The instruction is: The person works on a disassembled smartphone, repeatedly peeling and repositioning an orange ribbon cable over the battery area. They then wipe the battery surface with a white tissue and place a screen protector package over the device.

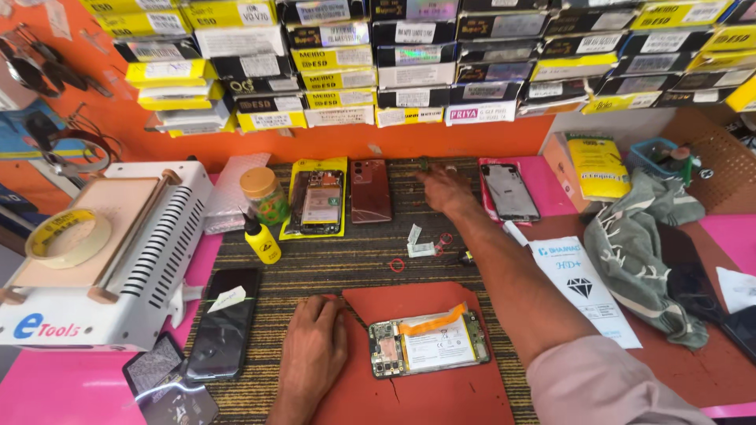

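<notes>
My right hand (443, 189) reaches far across the striped mat (331, 264), its fingertips pinching a small dark part (423, 164) near the mat's back edge. My left hand (313, 352) lies flat, fingers apart, on the left edge of a red pad (441, 393). On that pad lies an opened phone (429, 344) with its battery showing and an orange strip across it. At the back of the mat, a second opened phone (319, 203) rests on a yellow sheet beside a maroon back cover (370, 191).
A white heating machine (110, 252) with a tape roll stands at left. Nearby are a yellow squeeze bottle (261, 238), a lidded jar (264, 194), a dark phone (224, 323), a screen panel (509, 191), a grey cloth (642, 244), and stacked boxes (441, 63).
</notes>
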